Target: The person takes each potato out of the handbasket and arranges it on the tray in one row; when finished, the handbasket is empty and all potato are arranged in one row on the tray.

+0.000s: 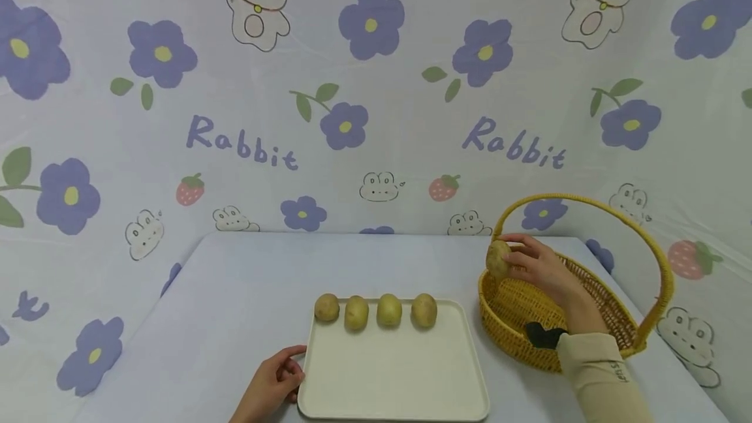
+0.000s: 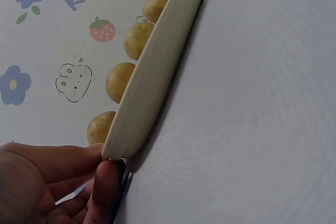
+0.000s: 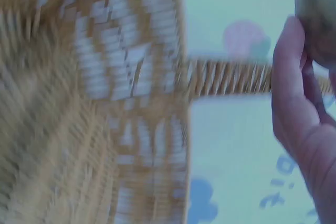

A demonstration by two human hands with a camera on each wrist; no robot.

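My right hand (image 1: 543, 271) holds a potato (image 1: 498, 259) in its fingers above the left rim of a wicker basket (image 1: 511, 344). The right wrist view also has this potato (image 3: 317, 17), cut off by the frame edge, with the basket's woven side blurred. At the left edge of a cream tray (image 1: 393, 371), my left hand (image 1: 273, 380) pinches the rim between fingers and thumb, seen closer in the left wrist view around the tray's end (image 2: 123, 140). Several potatoes (image 1: 389, 310) lie in a row along the tray's far side.
A tall arched handle (image 1: 660, 266) rises over the basket, to the right of the tray. Both stand on a pale table (image 1: 252, 292). Behind hangs a backdrop (image 1: 405, 96) printed with flowers, rabbits and strawberries.
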